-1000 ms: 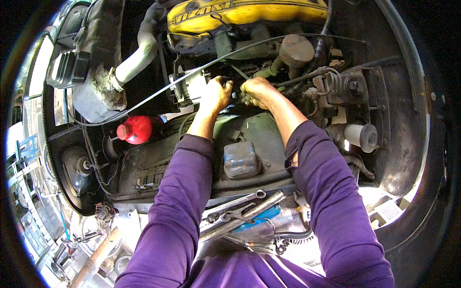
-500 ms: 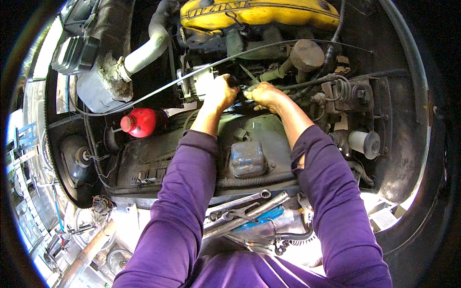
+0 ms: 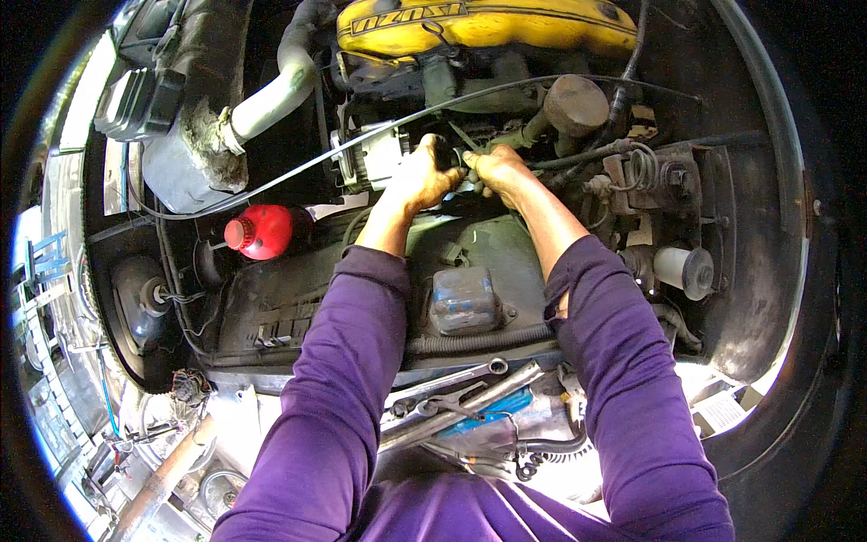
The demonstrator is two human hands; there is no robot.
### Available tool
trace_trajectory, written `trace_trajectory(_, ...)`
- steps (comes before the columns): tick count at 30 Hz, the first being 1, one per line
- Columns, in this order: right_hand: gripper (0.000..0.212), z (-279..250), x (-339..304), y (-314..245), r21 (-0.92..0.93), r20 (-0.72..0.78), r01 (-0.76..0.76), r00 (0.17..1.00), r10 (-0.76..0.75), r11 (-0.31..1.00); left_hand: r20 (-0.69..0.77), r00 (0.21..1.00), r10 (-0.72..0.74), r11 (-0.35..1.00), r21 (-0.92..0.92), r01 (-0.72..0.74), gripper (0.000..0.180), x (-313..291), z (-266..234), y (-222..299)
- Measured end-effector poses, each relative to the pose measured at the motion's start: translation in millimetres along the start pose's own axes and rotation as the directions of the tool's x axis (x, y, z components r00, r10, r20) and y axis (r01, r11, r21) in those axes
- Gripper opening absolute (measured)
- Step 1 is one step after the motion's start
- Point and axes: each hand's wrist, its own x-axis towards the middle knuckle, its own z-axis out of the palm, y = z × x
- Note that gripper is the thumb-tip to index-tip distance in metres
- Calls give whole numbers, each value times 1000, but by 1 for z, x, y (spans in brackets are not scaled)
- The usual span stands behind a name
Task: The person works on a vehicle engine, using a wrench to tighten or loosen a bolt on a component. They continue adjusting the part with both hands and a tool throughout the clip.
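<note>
Both my arms, in purple sleeves, reach forward into an engine bay. My left hand (image 3: 423, 178) is curled around a dark round part (image 3: 442, 152) beside the alternator-like metal unit (image 3: 381, 155). Close to its right, my right hand (image 3: 499, 169) is closed, thumb and fingers pressed together near the same spot. What it grips is hidden by the fingers. A long thin grey cable (image 3: 316, 163) runs across just above both hands. Beyond them lies the yellow engine cover (image 3: 488, 29).
A red bottle with a cap (image 3: 262, 231) stands at the left. Nearer to me are a boxy metal cap (image 3: 465, 300) and a corrugated hose (image 3: 483, 340). Wrenches (image 3: 452, 380) and a blue tool (image 3: 492, 411) lie at the front edge. A white-bodied filter (image 3: 684, 271) sits at the right.
My left hand has opened slightly, its thumb now raised and its fingers stretched toward the right hand. My right hand has turned a little, staying in nearly the same place.
</note>
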Motion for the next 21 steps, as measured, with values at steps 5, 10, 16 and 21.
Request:
trace_trajectory(5, 30, -6, 0, 0, 110, 58, -149, 988, 144, 983, -91, 996, -18, 996, -91, 10, 56, 5, 15, -7)
trace_trajectory(10, 18, 4, 3, 9, 143, 139, -207, 972, 188, 968, -213, 967, -142, 986, 57, 157, 50, 12, 15, -11)
trace_trajectory(16, 28, 13, 4, 16, 187, 145, -128, 984, 101, 974, 60, 981, -182, 977, 128, 173, 45, 4, -13, 6)
trace_trajectory(21, 34, 16, -5, 1, -232, 7, -129, 991, 134, 964, 30, 999, -28, 995, 96, 25, 34, 2, -4, 5)
